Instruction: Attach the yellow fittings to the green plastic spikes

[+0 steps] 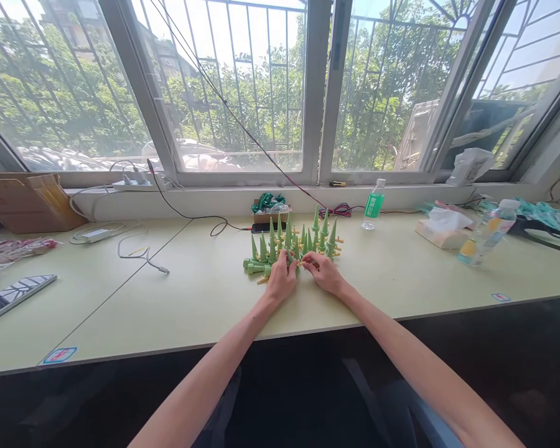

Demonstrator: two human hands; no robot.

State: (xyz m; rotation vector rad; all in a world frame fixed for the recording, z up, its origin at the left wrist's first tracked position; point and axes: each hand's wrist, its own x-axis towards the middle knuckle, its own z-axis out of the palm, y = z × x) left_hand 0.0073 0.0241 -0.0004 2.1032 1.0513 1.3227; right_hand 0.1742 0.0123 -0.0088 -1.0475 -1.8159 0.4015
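My left hand (282, 277) is closed around a green plastic watering spike (289, 254), partly hidden by the fingers. Close beside it, my right hand (324, 272) pinches a small yellow valve piece (301, 264) against the spike's lower end. Whether the two parts are joined is too small to tell. Several more green cone-shaped spikes (271, 239) stand point up just behind both hands, many with yellow pieces (338, 246) sticking out at the right. A few green spikes (256, 269) lie on their sides left of my left hand, near a loose yellow piece (262, 280).
On the pale table (191, 298), a phone (261, 228) and a small box (271, 211) sit behind the spikes. A green-labelled bottle (374, 204), a tissue box (443, 228) and another bottle (488, 233) stand right. Cables (144, 258) and a cardboard box (30, 202) are left.
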